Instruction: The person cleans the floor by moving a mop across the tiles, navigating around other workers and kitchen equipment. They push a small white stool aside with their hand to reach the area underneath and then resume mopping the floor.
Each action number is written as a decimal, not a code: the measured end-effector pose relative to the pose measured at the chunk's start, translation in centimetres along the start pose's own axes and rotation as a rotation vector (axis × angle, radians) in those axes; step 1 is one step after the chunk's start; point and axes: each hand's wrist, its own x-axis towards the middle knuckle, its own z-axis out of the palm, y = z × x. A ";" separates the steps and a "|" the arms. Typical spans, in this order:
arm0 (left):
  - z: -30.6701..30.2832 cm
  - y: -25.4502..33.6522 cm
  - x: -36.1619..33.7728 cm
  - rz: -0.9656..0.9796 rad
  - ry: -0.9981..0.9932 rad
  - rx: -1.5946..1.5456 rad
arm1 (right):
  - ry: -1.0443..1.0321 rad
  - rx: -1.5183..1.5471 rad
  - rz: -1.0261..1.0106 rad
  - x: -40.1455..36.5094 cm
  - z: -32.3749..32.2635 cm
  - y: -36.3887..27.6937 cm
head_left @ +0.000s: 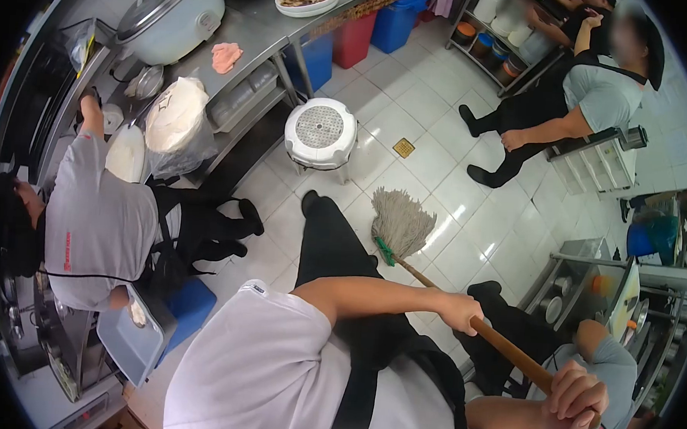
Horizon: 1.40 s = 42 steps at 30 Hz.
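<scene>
"Two hands are seen on the wooden mop handle [512,351]; how is it gripped?"

"At four o'clock from the middle of the view, the shaft is encircled by the curled fingers of the left hand [459,312]. Farther out that way, its upper end is clasped by the right hand [576,398], fingers wrapped over."

"And the string mop head [406,222]?"

"It is rested on the tiled floor [352,207], just toward three o'clock, and is joined to the handle by a green clamp [384,251]."

"What is found around it?"

"Toward eleven, a round white stool [318,129]; toward one, a square floor drain [403,147]. Between ten and eleven, a lidded rice cooker [170,27] is set on a steel counter [253,24]."

"Anyone near?"

"Grey shirts are worn by a person [103,215] at nine and a co-worker [594,96] at two."
</scene>
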 end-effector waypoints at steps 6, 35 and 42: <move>0.1 0.1 1.1 0.015 0.002 0.009 | 0.047 0.020 0.029 -0.3 -1.8 -0.1; 1.0 -3.0 2.5 -0.088 -0.306 0.095 | 0.482 0.116 -0.192 -6.4 -0.9 1.3; -1.0 -4.7 1.8 -0.131 -0.250 0.030 | 0.386 0.164 -0.190 -4.0 -1.1 2.6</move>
